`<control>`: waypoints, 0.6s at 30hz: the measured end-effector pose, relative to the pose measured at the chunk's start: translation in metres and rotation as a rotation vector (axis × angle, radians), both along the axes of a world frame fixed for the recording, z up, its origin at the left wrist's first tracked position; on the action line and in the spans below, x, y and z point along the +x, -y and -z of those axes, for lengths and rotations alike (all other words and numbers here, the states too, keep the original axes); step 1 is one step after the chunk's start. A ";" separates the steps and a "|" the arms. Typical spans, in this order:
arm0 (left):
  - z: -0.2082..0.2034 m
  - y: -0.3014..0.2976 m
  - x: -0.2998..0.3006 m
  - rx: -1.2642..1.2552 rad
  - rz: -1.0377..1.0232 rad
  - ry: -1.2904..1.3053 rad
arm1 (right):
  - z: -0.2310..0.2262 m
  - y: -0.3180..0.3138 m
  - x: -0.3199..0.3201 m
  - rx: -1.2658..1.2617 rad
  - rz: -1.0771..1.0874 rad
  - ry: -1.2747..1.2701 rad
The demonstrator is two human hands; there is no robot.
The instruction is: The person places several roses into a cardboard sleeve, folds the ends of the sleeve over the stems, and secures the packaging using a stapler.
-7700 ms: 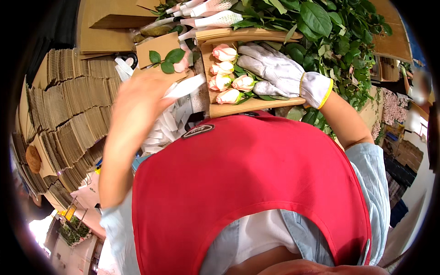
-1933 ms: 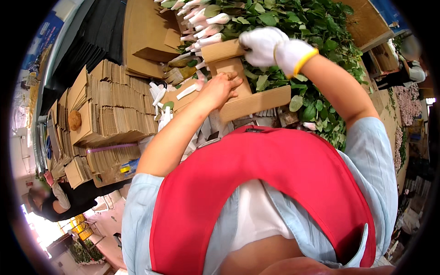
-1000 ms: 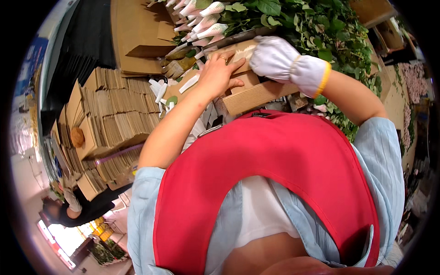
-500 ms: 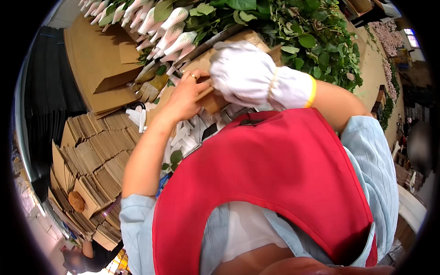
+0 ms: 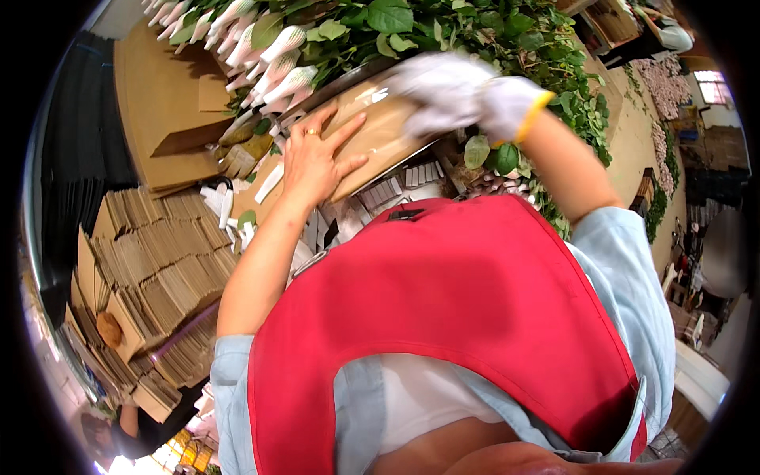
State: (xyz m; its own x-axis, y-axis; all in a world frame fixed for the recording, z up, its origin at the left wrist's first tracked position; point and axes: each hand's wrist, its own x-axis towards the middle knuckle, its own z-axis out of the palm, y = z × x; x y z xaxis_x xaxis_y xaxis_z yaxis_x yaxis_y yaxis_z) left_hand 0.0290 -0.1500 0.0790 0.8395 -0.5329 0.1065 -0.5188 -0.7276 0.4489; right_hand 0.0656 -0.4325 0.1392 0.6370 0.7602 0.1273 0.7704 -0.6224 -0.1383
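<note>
My bare left hand (image 5: 317, 158), a ring on one finger, lies with fingers spread on a shiny brown board or sheet (image 5: 378, 131). It looks like cardboard under something clear and glossy. At the far right end of this board is my right hand (image 5: 443, 91), in a white glove with a yellow cuff edge. Motion smears its fingers, so whether it holds anything is hidden. Beyond the board lie leafy green stems (image 5: 522, 47). Flower heads in white netting sleeves (image 5: 277, 67) sit just beyond my left hand.
Folded cardboard stacks (image 5: 166, 253) fill the left side, with a large brown carton (image 5: 158, 95) behind them. Black sheets (image 5: 75, 142) stand at the far left. White strips (image 5: 226, 206) and worn gloves (image 5: 241, 158) lie left of my left hand. Another person (image 5: 669, 36) is at the far right.
The brown board now lies flat and shows more of its surface. My left hand's fingers have spread onto it. My gloved right hand has moved right and away from the left hand.
</note>
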 end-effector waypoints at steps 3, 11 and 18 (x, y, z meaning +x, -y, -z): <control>0.004 0.003 0.000 -0.013 -0.058 0.053 | -0.043 0.072 -0.012 -0.366 0.514 0.124; 0.050 0.014 0.014 -0.070 -0.304 0.176 | 0.010 -0.103 -0.020 0.253 -0.142 -0.125; 0.067 -0.029 -0.083 -0.542 -0.743 0.299 | 0.030 -0.112 -0.013 0.028 0.036 -0.056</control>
State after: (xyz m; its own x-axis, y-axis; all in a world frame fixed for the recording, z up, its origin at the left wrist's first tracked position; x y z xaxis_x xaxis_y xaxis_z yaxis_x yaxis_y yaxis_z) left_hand -0.0537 -0.1207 0.0125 0.8409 0.3074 0.4453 -0.1568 -0.6492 0.7443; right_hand 0.0530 -0.3210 0.1088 0.6704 0.7336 0.1115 0.7383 -0.6446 -0.1984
